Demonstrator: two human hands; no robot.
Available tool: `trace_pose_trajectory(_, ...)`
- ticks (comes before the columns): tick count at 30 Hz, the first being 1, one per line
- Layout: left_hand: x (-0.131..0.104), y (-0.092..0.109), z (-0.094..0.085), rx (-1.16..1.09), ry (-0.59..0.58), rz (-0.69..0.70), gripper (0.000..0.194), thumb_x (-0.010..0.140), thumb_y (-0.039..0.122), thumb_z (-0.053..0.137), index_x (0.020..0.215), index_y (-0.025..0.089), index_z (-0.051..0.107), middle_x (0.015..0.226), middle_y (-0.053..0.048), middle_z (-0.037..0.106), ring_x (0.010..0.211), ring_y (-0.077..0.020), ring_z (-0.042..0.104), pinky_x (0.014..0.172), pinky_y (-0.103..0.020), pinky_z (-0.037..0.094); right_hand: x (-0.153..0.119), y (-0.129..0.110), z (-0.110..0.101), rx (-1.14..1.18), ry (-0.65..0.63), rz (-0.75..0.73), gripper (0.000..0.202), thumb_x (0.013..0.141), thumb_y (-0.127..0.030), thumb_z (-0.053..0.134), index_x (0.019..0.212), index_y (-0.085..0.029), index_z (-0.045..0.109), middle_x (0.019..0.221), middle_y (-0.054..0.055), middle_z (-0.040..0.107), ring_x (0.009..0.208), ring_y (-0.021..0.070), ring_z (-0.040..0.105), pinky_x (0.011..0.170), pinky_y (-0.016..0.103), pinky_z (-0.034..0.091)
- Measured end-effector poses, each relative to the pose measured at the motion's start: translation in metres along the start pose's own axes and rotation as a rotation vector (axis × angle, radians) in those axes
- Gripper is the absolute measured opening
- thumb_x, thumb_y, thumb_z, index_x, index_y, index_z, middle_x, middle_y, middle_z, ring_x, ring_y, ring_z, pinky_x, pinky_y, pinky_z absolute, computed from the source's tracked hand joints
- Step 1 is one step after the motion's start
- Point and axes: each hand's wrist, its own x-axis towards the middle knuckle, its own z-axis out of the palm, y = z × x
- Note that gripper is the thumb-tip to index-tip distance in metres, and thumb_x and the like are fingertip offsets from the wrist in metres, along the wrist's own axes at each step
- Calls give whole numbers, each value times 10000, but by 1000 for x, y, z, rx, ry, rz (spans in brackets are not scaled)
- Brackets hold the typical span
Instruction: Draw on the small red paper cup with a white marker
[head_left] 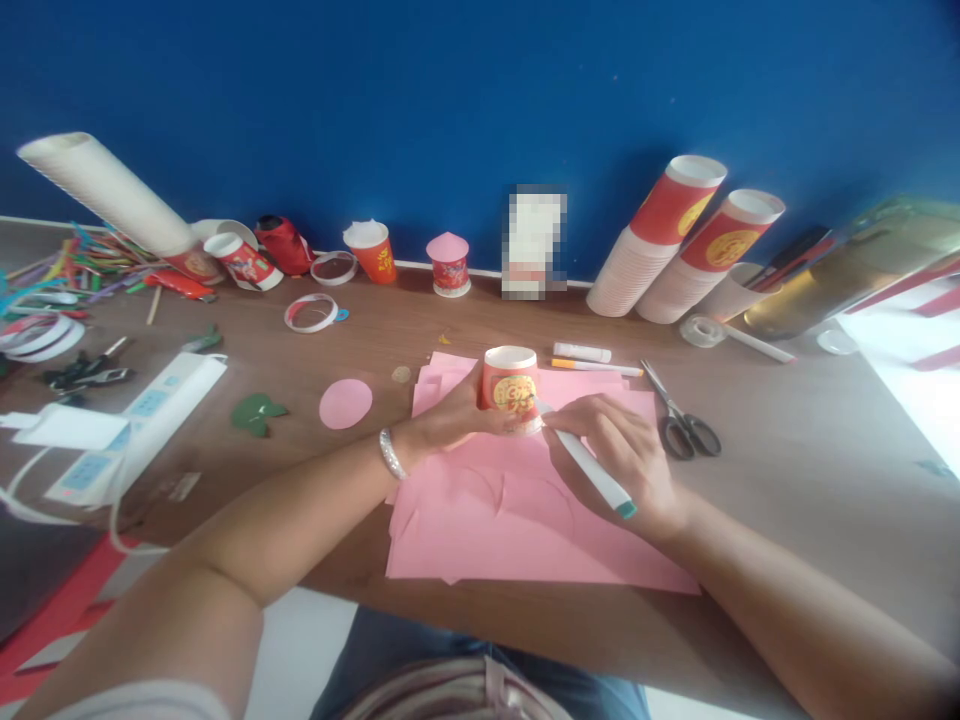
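A short red-and-white paper cup with gold print (512, 385) is held upright over the stacked pink paper sheets (480, 530), midway along the front edge of the table (787, 500). It is clamped by the left hand (463, 405); a white marker with a teal end (596, 472) is gripped in the right hand (634, 460), its tip at the print. Curved walls are best marked with light pressure, the rim left unsqueezed. Black-handled scissors (677, 412) lie toward the right edge.

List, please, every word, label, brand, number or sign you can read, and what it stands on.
None reads clearly enough to quote.
Held cup: yellow lettering, too small.
Two cup stacks: yellow emblems, too blurred.
Orange cup: yellow marks, too blurred.
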Motion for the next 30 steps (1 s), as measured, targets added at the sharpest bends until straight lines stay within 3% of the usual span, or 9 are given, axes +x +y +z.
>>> trace_pose_trajectory(20, 1, -1, 0, -9, 12, 5, 660, 746, 273, 890, 1290, 243, 516, 1115, -64, 675, 1021, -211, 679, 828, -339, 563, -2, 0, 0, 14, -17, 0, 231, 924, -56, 596, 1123, -173, 600, 838, 33, 689, 721, 167, 646, 659, 327, 548)
trace_pose_trajectory(30, 2, 0, 1, 56, -9, 3, 683, 730, 337, 903, 1277, 239, 506, 1108, -62, 635, 944, -189, 647, 772, -309, 537, -3, 2, -1, -1, -17, -97, 340, 899, -17, 575, 1209, -150, 616, 945, 83, 726, 833, 206, 698, 727, 369, 591)
